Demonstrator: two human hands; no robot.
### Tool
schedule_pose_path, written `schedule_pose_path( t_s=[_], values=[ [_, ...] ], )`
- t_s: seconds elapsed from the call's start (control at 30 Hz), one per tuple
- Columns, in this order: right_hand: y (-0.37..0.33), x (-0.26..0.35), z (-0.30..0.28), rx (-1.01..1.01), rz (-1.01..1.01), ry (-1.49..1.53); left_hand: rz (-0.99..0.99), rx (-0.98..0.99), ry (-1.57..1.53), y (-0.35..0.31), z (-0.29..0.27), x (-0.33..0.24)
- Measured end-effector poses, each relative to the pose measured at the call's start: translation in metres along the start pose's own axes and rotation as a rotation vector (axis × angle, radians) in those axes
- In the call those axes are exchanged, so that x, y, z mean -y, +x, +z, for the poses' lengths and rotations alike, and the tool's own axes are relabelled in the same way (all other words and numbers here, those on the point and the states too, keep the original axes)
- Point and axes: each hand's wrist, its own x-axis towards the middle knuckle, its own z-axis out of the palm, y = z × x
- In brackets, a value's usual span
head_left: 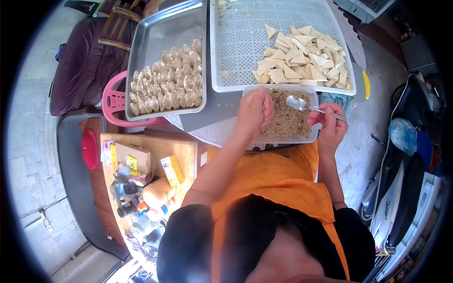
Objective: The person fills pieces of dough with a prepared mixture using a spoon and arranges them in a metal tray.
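Observation:
My right hand (330, 123) grips the handle of a metal spoon (296, 102), its bowl over the crumbly brown filling (287, 120). That filling lies in a clear plastic tub (309, 137) close to my body. Above the tub's left side, my left hand (257, 111) is closed with its fingers curled inward; whatever they hold is hidden. Beyond the tub, pale tofu triangles (302, 54) are heaped at the right of a white perforated tray (238, 61). To the left, a metal tray (163, 33) carries rows of stuffed pieces (165, 80) in its nearer half.
A pink plastic stool or chair (111, 101) shows under the metal tray. Left of me, a wooden table (186, 146) bears boxes, bottles and other clutter. A blue cloth (337, 99) lies beside the tub. A scooter (401, 188) stands at the right.

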Motion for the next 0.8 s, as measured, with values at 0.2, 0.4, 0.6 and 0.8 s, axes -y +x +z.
schedule_pose_path(
  t_s=[0.2,0.4,0.6,0.8],
  values=[
    [0.0,0.001,0.007,0.01,-0.015,0.019,0.023,-0.093,-0.152,0.008,0.001,0.006],
    [-0.011,0.001,0.039,0.243,-0.001,-0.127,0.027,-0.037,0.032,0.005,0.004,0.008],
    [-0.01,0.004,0.032,0.267,-0.053,-0.194,0.019,-0.051,0.081,0.003,0.002,0.009],
    [-0.008,0.003,0.014,0.285,-0.018,-0.137,0.048,-0.144,0.084,0.003,0.01,0.008]
  ],
)
